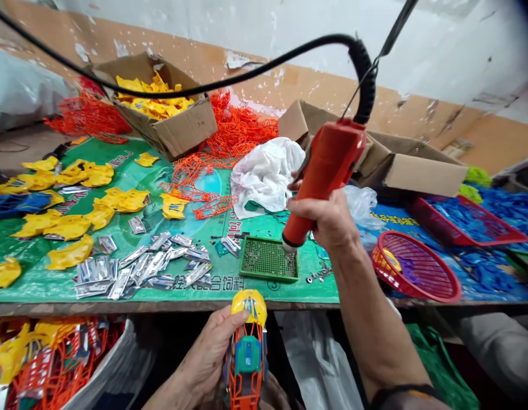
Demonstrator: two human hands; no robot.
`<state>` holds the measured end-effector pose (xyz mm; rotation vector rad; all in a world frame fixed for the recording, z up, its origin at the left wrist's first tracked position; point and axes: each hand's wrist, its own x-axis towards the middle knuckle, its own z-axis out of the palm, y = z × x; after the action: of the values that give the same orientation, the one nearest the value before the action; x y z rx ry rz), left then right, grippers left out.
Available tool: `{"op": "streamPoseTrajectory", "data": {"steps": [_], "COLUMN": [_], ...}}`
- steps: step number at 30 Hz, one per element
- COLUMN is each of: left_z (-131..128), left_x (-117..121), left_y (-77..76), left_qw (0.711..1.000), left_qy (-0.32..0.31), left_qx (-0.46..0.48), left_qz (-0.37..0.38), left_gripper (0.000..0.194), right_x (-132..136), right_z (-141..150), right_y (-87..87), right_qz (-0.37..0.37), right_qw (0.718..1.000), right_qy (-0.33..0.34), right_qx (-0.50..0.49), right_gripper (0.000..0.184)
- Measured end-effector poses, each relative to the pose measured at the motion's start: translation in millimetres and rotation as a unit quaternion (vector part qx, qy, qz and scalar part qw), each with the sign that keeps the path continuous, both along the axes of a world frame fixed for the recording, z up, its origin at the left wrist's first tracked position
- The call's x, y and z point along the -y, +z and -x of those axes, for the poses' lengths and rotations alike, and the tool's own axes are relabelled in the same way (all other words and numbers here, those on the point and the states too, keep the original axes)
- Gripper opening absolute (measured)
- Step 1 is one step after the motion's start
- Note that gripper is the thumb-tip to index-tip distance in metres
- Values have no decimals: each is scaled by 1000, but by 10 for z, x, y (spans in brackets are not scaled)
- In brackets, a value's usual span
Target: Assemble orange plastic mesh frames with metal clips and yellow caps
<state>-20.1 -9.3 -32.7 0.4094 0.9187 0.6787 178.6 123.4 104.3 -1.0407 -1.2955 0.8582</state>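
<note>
My left hand (208, 347) grips a toy car (247, 353) with a yellow hood, an orange-red frame and a teal middle part, held below the table's front edge. My right hand (332, 219) is wrapped round a red electric screwdriver (326, 171), which hangs from a black coiled cord. The screwdriver's tip points down over the right end of a green tray (269, 277) of small screws; whether it touches them I cannot tell. Loose small metal parts (319, 274) lie to the right of the tray. Silver stickered strips (144, 265) are heaped left of it.
Yellow body pieces (70, 225) are spread over the left of the table. A cardboard box (182, 128) of yellow pieces and orange-red frames (242, 122) stand behind. A white cloth (266, 171) lies mid-table. A pink basket (443, 279) is at right; a filled sack (131, 353) stands lower left.
</note>
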Motion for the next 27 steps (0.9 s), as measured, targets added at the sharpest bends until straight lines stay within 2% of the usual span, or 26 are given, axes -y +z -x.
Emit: {"op": "streamPoseTrajectory", "data": {"steps": [4,8,14,27], "left_z": [3,1,-16,-18], "left_x": [-1,-4,-1,-2], "left_y": [7,30,39,27], "left_qw": [1000,1000,1000,1000], "left_qy": [-6,-9,-1,7], "left_qx": [-2,-2,-4,6], "left_qz": [2,1,7,17], "left_gripper": [32,32,30,31], "right_x": [209,276,287,321], "right_z": [-11,-37,-15,13], "right_y": [-243,-385,-433,-477], "right_qz": [32,27,0,-31], "right_qw": [998,996,989,986], "right_qy": [-45,-90,-148,-155], "right_qx": [-14,-14,-23,-57], "right_gripper": [20,14,18,17]}}
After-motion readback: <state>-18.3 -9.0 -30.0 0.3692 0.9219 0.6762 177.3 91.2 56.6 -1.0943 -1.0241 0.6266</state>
